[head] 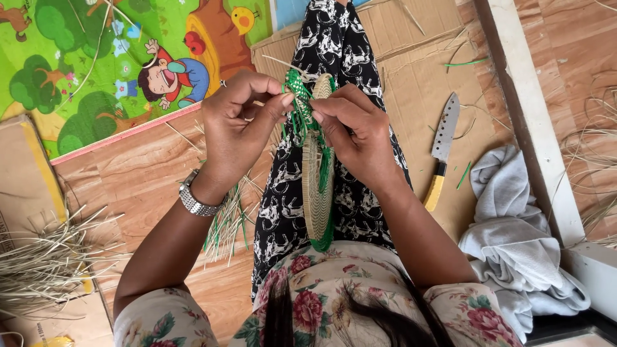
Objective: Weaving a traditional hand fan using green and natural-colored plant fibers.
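Green strands (297,109) were pinched between the fingers of the left hand (238,125) at the upper rim of a round woven disc (317,186), which stood on edge over the lap. The right hand (360,132) gripped the same rim, its fingers pressed together on the weave. A yellow-handled knife (440,151) lay on cardboard (411,77) nearby, beside a grey cloth (514,238). Dried straw (45,257) lay left.

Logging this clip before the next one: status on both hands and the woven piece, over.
Left hand and right hand both pinching green strands at top rim of round woven disc, held on edge over lap. Knife lies apart on cardboard. Nothing obstructing.
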